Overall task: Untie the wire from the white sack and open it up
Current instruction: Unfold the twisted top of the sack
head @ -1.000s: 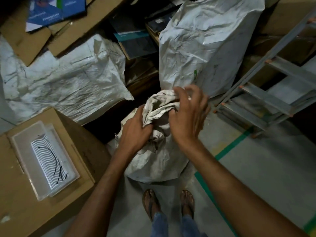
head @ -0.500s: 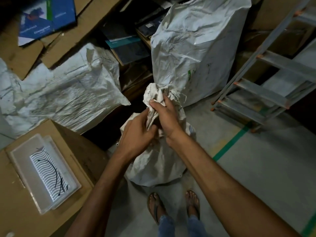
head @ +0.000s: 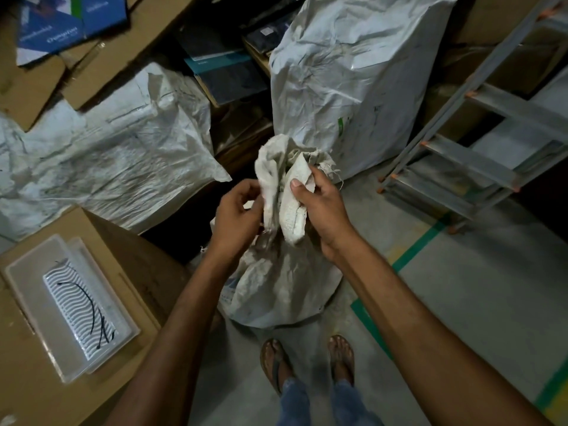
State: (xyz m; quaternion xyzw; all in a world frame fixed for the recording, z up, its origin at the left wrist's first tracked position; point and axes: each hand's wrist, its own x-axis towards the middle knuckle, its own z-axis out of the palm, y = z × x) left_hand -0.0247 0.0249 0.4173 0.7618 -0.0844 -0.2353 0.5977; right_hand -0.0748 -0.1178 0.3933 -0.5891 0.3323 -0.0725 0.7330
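Observation:
A dirty white woven sack [head: 276, 284] stands on the floor in front of my feet, its neck bunched and pulled upward. My right hand [head: 322, 207] grips a fold of the neck, thumb pressed on the cloth. My left hand [head: 236, 216] pinches the opposite edge of the neck with curled fingers. The mouth of the sack gapes a little between the two hands. No wire shows on the neck. Black wires [head: 89, 312] lie in a clear plastic tray at the lower left.
The clear tray [head: 33, 290] rests on a cardboard box [head: 147, 265] at my left. A tall full white sack [head: 353, 72] stands behind. An empty sack [head: 107, 155] lies over boxes on the left. A metal stepladder [head: 479, 142] leans at right. Green floor tape [head: 421, 244] runs there.
My hands have drawn apart, each holding one side of the sack's neck, and the neck has been lifted and spread slightly. The right hand moved from over the bunch to its right side.

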